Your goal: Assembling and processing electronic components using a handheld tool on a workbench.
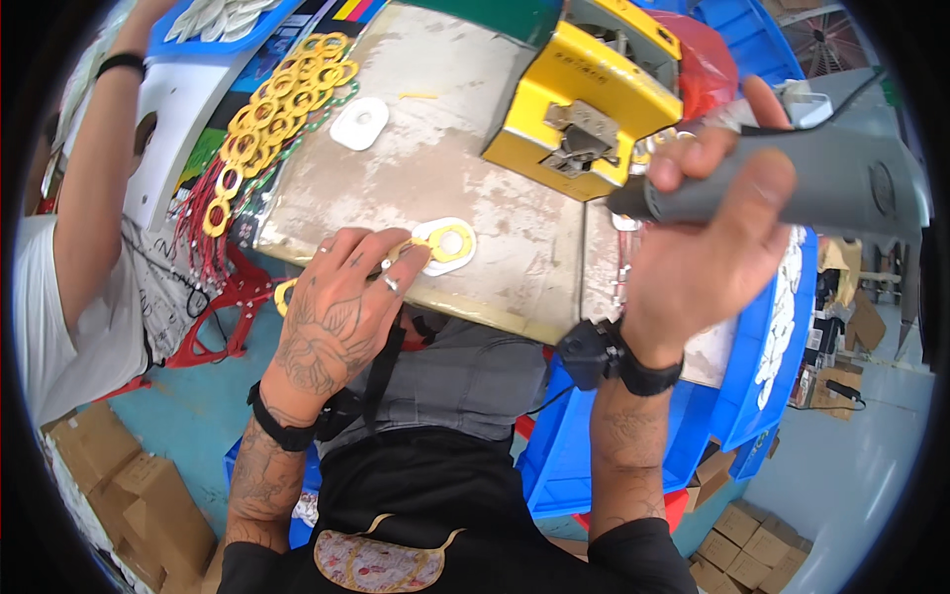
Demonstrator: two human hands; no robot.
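My left hand rests on the near edge of the worn table, its fingers pinching a yellow ring piece that lies on a white oval piece. A second yellow ring shows beside my left palm. My right hand is raised and wrapped around the grey lever handle of the yellow press machine. A black watch sits on my right wrist.
A strung heap of yellow rings lies at the table's left edge. A loose white oval piece lies farther back. Another person's arm reaches in at the left. Blue bins with white pieces stand at the right, cardboard boxes below left.
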